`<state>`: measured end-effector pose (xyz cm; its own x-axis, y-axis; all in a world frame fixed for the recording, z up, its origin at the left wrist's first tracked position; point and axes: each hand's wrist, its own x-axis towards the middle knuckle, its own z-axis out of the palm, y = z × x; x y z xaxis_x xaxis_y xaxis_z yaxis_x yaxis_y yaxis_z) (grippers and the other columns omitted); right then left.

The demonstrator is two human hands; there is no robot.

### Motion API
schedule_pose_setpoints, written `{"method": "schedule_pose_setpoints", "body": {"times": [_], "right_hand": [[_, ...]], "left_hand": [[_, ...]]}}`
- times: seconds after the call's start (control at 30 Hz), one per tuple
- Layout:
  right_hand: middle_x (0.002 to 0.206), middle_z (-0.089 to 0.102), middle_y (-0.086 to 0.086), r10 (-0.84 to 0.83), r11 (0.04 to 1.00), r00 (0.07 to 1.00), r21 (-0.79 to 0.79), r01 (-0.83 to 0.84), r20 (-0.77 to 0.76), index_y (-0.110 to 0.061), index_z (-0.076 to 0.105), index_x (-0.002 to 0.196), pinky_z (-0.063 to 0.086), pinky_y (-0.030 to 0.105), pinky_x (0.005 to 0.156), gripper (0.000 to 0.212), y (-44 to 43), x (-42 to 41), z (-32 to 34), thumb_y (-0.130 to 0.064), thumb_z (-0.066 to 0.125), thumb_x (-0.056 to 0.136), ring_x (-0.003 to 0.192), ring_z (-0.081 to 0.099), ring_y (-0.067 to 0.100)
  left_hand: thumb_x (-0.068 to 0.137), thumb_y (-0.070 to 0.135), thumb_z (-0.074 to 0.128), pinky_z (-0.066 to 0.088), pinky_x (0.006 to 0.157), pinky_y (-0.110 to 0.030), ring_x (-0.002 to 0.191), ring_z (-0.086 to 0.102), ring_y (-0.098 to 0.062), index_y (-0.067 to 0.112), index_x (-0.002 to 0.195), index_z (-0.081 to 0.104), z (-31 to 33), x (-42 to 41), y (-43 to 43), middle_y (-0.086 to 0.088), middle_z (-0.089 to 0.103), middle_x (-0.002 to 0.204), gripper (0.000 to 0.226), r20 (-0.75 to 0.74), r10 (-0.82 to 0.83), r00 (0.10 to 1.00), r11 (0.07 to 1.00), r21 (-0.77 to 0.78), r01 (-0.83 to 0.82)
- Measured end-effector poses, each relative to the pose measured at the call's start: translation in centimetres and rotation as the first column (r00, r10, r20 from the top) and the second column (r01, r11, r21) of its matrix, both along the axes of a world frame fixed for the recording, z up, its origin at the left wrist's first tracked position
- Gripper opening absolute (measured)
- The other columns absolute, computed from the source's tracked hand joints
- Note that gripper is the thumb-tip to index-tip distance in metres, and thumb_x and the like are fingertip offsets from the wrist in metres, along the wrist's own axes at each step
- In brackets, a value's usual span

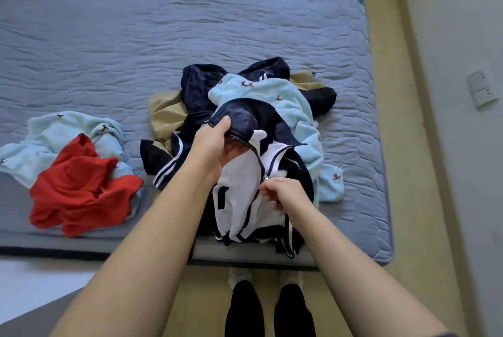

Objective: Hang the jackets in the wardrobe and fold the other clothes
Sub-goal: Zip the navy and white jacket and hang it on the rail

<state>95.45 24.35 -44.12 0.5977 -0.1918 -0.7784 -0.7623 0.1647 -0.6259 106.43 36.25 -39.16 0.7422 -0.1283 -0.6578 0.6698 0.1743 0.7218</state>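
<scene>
At the near edge of a blue-grey quilted mattress, two bare hands on a navy and white zip-up track jacket with white side stripes. Right hand closed in a pinch on the small metal zipper pull, thumb and fingertips pressed together around it, about halfway up the zip. Left hand higher up, thumb on top and fingers curled beneath, clamped on the navy collar end of the same jacket beside the top of the zipper teeth. Jacket front partly open, white lining showing, lower hem draped over the mattress edge.

Under and behind the jacket, a heap of clothes: a fluffy light-blue garment with small brown embroidered motifs draped across the top and down the right side, a dark navy velvety garment at the back, a tan thin fabric piece sticking out to the left and at the far right, a black fabric piece on the right.

Well apart on the left of the mattress, a crumpled bright red garment lying on top of a second fluffy light-blue piece with the same motifs.

Below the mattress edge, yellowish floor, two dark trouser legs and pale slippers. On the pale wall at right, a white switch plate
</scene>
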Motion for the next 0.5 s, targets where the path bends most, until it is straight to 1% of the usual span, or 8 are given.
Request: {"method": "schedule_pose_setpoints", "body": {"times": [0.07, 0.13, 0.17, 0.23, 0.3, 0.37, 0.43, 0.5], "right_hand": [[0.071, 0.063, -0.001, -0.048, 0.998, 0.994, 0.043, 0.044, 0.101, -0.014, 0.068, 0.073, 0.037, 0.021, 0.057, 0.023, 0.2, -0.5, 2.1, -0.008, 0.053, 0.089, 0.064, 0.055, 0.009], [0.071, 0.066, -0.005, -0.07, 0.995, 0.984, 0.075, 0.059, 0.164, -0.016, 0.068, 0.074, 0.039, 0.022, 0.06, 0.025, 0.1, -1.0, 4.0, -0.011, 0.051, 0.092, 0.068, 0.058, 0.008], [0.071, 0.066, -0.006, -0.077, 0.994, 0.981, 0.086, 0.062, 0.179, -0.016, 0.068, 0.074, 0.039, 0.022, 0.059, 0.025, 0.0, -1.3, 4.8, -0.011, 0.051, 0.092, 0.067, 0.059, 0.007], [0.068, 0.063, -0.004, -0.077, 0.993, 0.979, 0.098, 0.06, 0.186, -0.015, 0.067, 0.073, 0.036, 0.02, 0.055, 0.026, -0.1, -1.5, 6.0, -0.01, 0.05, 0.092, 0.062, 0.056, 0.008], [0.064, 0.058, -0.002, -0.076, 0.994, 0.98, 0.096, 0.06, 0.181, -0.013, 0.065, 0.07, 0.032, 0.018, 0.048, 0.027, -0.3, -1.5, 7.0, -0.009, 0.05, 0.091, 0.054, 0.049, 0.009], [0.058, 0.051, -0.002, -0.068, 0.995, 0.981, 0.087, 0.053, 0.18, -0.012, 0.063, 0.068, 0.026, 0.017, 0.042, 0.027, -0.6, -1.2, 7.9, -0.007, 0.049, 0.091, 0.047, 0.041, 0.009], [0.053, 0.045, -0.002, -0.045, 0.996, 0.978, 0.083, 0.029, 0.202, -0.01, 0.06, 0.067, 0.02, 0.017, 0.037, 0.028, -0.9, -0.9, 9.2, -0.007, 0.047, 0.091, 0.041, 0.033, 0.009], [0.052, 0.041, -0.002, -0.037, 0.996, 0.975, 0.092, 0.017, 0.219, -0.009, 0.058, 0.067, 0.015, 0.016, 0.034, 0.028, -1.3, -0.5, 10.6, -0.006, 0.045, 0.091, 0.037, 0.027, 0.007]], "left_hand": [[0.1, 0.021, 0.046, 0.056, 0.074, -0.038, 0.085, 0.066, -0.025, 0.009, 0.111, 0.059, 1.6, -0.4, 0.6, -0.012, 0.068, 0.099, 0.021, 0.049, 0.01, 0.999, 0.999, 0.032, -0.012], [0.099, 0.02, 0.045, 0.055, 0.069, -0.034, 0.08, 0.065, -0.022, 0.012, 0.104, 0.059, 3.0, -1.0, 1.0, -0.006, 0.068, 0.088, 0.018, 0.098, -0.028, 0.995, 0.999, -0.029, 0.031], [0.098, 0.017, 0.045, 0.053, 0.069, -0.031, 0.079, 0.064, -0.019, 0.014, 0.098, 0.06, 3.3, -1.5, 1.2, -0.002, 0.068, 0.083, 0.016, 0.138, -0.063, 0.988, 0.998, -0.017, 0.066], [0.089, 0.002, 0.044, 0.048, 0.069, -0.028, 0.081, 0.061, -0.016, 0.017, 0.085, 0.06, 2.8, -3.3, 1.9, 0.002, 0.066, 0.082, 0.022, 0.236, -0.169, 0.957, 0.974, 0.186, 0.127], [0.083, -0.006, 0.045, 0.046, 0.068, -0.02, 0.081, 0.058, -0.013, 0.019, 0.082, 0.058, 1.6, -5.5, 2.7, 0.003, 0.063, 0.085, 0.028, 0.27, -0.282, 0.92, 0.897, 0.415, 0.153], [0.081, -0.001, 0.053, 0.044, 0.063, -0.011, 0.076, 0.056, -0.01, 0.018, 0.084, 0.058, 0.9, -7.5, 3.0, 0.003, 0.061, 0.085, 0.02, 0.243, -0.376, 0.894, 0.81, 0.555, 0.189], [0.08, 0.011, 0.063, 0.046, 0.068, -0.016, 0.076, 0.057, -0.011, 0.015, 0.085, 0.06, 0.5, -8.6, 2.9, 0.002, 0.063, 0.085, 0.007, 0.232, -0.488, 0.841, 0.752, 0.602, 0.27], [0.078, 0.027, 0.07, 0.048, 0.072, -0.023, 0.08, 0.06, -0.011, 0.018, 0.084, 0.061, 0.3, -9.3, 2.1, 0.005, 0.063, 0.085, 0.014, 0.213, -0.635, 0.742, 0.667, 0.636, 0.388]]}}
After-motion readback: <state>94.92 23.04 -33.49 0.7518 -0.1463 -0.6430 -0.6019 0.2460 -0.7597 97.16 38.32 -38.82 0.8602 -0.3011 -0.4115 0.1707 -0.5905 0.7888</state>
